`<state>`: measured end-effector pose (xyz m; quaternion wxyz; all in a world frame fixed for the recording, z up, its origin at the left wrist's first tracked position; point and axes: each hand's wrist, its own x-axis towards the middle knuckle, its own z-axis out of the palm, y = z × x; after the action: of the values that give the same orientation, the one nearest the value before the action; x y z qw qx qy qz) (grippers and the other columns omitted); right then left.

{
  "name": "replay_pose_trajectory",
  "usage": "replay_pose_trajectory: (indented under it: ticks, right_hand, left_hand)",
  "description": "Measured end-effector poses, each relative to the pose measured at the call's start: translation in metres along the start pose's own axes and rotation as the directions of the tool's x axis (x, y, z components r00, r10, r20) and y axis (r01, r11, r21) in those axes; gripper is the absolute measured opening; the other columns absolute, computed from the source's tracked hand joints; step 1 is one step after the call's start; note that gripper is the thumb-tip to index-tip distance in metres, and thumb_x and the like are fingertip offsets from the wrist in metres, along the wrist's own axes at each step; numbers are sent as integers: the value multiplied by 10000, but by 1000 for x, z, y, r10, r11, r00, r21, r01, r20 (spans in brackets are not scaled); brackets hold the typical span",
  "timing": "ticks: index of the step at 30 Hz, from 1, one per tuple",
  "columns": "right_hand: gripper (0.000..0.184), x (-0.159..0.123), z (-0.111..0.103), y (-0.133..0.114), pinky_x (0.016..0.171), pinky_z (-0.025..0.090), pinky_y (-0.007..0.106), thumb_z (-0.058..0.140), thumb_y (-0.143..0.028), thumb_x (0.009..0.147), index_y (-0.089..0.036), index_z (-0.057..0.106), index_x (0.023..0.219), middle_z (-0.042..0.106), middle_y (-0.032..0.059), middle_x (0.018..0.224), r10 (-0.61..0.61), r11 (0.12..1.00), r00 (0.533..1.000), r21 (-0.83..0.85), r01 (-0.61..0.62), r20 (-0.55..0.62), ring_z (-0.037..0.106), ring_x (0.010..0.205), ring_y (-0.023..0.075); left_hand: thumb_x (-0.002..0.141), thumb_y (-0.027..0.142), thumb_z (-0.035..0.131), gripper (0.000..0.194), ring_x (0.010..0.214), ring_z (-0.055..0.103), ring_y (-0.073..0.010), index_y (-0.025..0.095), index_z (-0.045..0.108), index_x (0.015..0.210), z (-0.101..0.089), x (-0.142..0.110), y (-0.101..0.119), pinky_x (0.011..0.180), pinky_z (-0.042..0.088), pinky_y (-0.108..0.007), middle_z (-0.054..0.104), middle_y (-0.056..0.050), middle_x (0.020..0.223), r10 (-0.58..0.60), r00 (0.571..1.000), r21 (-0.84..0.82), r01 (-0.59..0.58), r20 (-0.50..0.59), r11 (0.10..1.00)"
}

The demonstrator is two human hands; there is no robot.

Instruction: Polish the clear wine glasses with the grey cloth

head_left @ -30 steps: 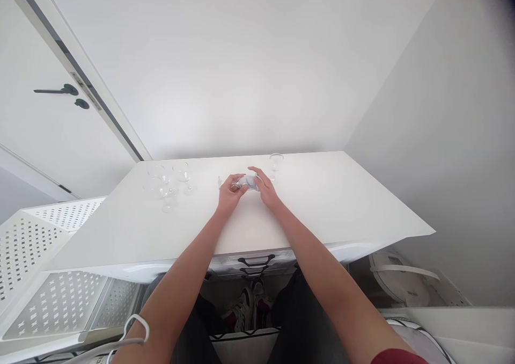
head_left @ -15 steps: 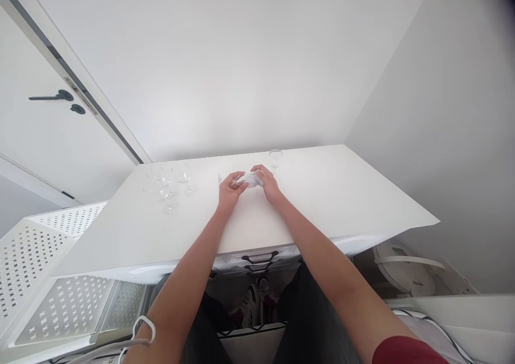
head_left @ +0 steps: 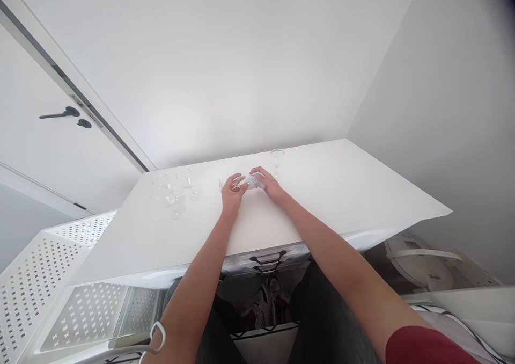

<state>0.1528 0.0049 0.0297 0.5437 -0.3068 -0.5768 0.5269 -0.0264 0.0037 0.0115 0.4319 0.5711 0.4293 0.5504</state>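
Observation:
Over the middle of the white table (head_left: 322,192), my left hand (head_left: 232,194) is closed around a clear stemmed glass lying on its side. The glass's foot (head_left: 220,184) sticks out to the left of my fingers. My right hand (head_left: 269,184) grips a whitish cloth (head_left: 252,181) pressed against the right end of the glass. The fingers and the cloth hide much of the bowl. Just behind my right hand stands another clear stemmed glass (head_left: 277,155). Several more stemmed glasses (head_left: 177,189) stand grouped on the left part of the table.
A white wall (head_left: 241,85) rises behind the table, and a door with a black handle (head_left: 60,113) is at the left. White perforated baskets (head_left: 36,278) sit beside the table's left edge. Drawers with black handles (head_left: 269,258) are below the front edge. A round white appliance (head_left: 418,267) stands lower right.
The camera view has shifted slightly, so the table and glasses appear moved. Both hands keep their hold on the glass and the cloth, with only a small shift of the fingers.

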Motion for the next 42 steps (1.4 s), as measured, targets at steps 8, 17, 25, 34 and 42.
replay_pose_trajectory:
  ticks: [8,17,25,34,42]
  right_hand:
    - [296,-6,15,4,761,403,340,537,-557,945,-301,561,1091,486,-3,829,-107,956,989,-284,74,-101,416,720,182]
    - [270,0,12,4,711,402,319,559,-537,928,-270,559,973,507,11,862,-56,996,990,-78,46,-131,452,766,189]
    - [293,-7,30,6,789,412,328,528,-536,967,-297,494,1134,518,5,932,-98,987,991,-138,84,-94,476,810,185]
    - [288,-3,29,15,712,401,319,463,-509,985,-281,527,1147,501,-13,802,-143,929,977,-363,77,-159,447,701,176]
    - [395,-1,27,14,749,450,318,448,-585,961,-283,566,1186,606,26,945,7,998,983,-56,-17,-184,560,829,194]
  left_hand:
    - [833,558,737,525,960,743,-215,246,606,1235,2,-1,-1,939,616,-462,714,-88,1080,28,999,62,-26,-29,998]
    - [804,586,759,594,893,750,-228,179,571,1193,1,0,2,870,644,-489,710,-83,937,-107,989,-69,101,-97,993]
    - [866,560,707,511,973,718,-204,237,538,1224,3,-4,2,921,600,-405,656,-91,1133,68,995,16,-67,-70,998]
    - [813,501,791,489,1027,728,-241,211,550,1124,4,-2,3,962,579,-456,688,-134,1191,-96,990,-155,79,-106,985]
    - [845,501,753,458,851,717,-173,229,563,1161,4,-1,-5,852,580,-369,657,-90,1151,20,999,1,-20,-45,1000]
